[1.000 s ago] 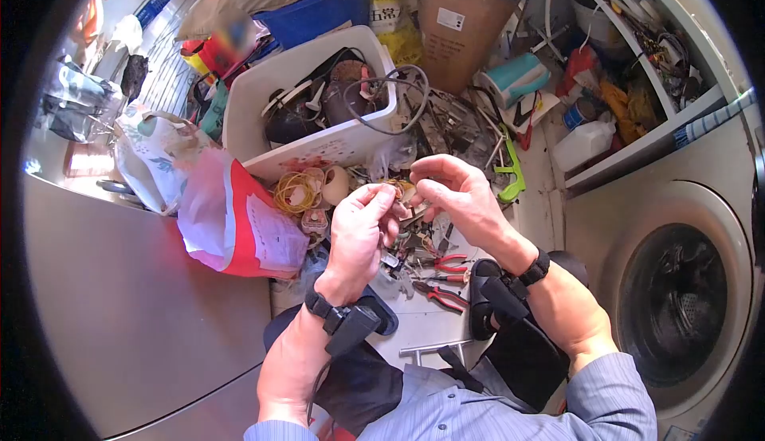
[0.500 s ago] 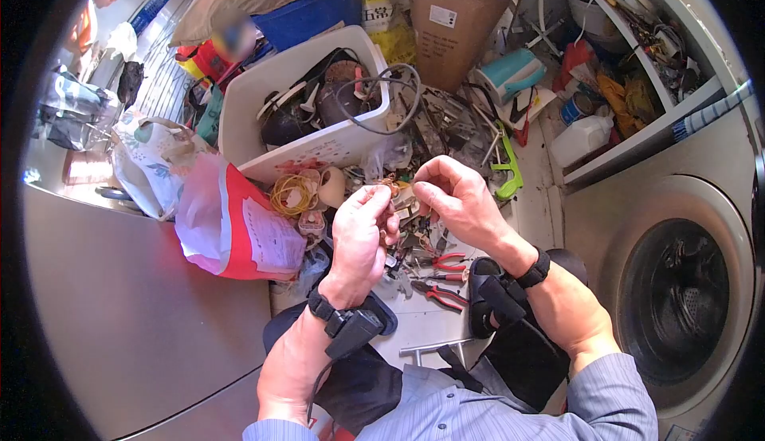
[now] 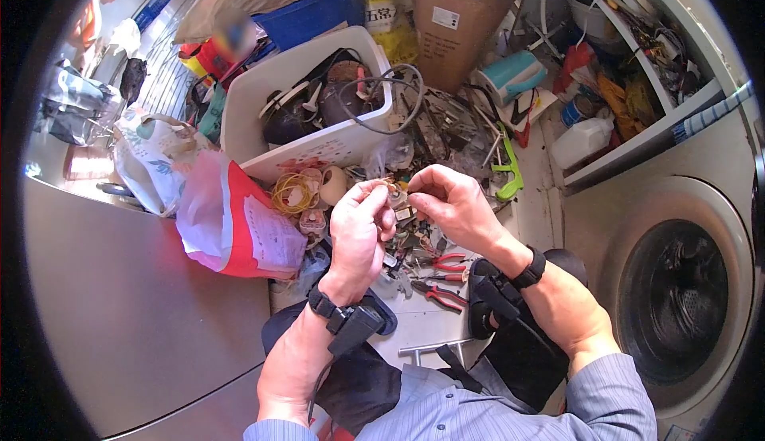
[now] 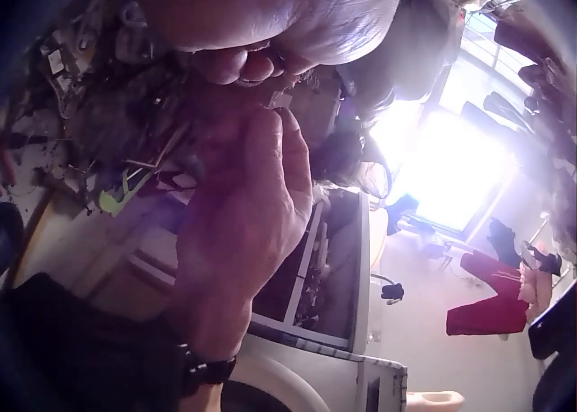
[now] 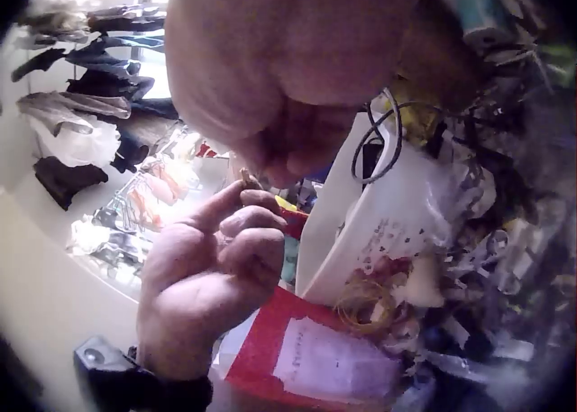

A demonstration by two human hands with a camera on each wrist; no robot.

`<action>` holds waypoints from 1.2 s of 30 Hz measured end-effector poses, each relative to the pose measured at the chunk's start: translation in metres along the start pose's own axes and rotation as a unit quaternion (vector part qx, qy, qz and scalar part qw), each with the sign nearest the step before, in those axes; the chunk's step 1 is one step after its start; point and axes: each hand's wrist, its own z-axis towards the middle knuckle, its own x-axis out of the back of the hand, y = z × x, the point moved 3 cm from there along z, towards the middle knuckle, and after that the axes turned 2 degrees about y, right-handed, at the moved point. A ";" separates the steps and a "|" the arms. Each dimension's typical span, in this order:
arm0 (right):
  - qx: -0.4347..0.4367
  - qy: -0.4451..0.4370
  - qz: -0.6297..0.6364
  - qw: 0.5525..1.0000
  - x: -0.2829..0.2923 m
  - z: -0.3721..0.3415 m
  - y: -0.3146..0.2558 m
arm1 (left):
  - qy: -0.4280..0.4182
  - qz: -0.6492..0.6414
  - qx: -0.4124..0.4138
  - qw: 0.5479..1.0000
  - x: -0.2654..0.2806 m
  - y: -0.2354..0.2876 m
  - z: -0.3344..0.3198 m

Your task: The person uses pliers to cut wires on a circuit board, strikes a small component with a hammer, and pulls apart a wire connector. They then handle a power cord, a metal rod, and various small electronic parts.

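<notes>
In the head view my left hand is raised over the clutter, thumb and index finger pinching a small bundle of thin copper-coloured wire. Its end pokes up past the fingertips in the right wrist view, where the wire looks brownish gold. Just to the right hangs my right hand, its fingers bent and the thumb close against the index finger, tips pointing at the wire. I cannot tell whether a strand lies between them. Below the hands are red-handled pliers and a second red-handled tool on the floor.
A white bin with dark items and a grey cable stands behind. Left are a red and white bag and a yellow wire coil. A bright green tool lies right, near the washing machine.
My right hand has lowered slightly, and its thumb and index finger have drawn closer together. The left hand keeps its pinch, almost in place.
</notes>
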 end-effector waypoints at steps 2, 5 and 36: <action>0.004 0.004 -0.012 1.000 -0.001 -0.001 -0.002 | -0.003 -0.014 0.012 1.000 -0.004 0.005 -0.001; 0.042 0.011 -0.046 0.998 -0.003 -0.002 0.001 | -0.031 0.017 0.040 0.999 -0.005 0.003 -0.002; 0.211 0.029 -0.285 0.935 0.008 0.000 -0.001 | -0.031 0.055 0.002 0.998 -0.005 -0.004 -0.001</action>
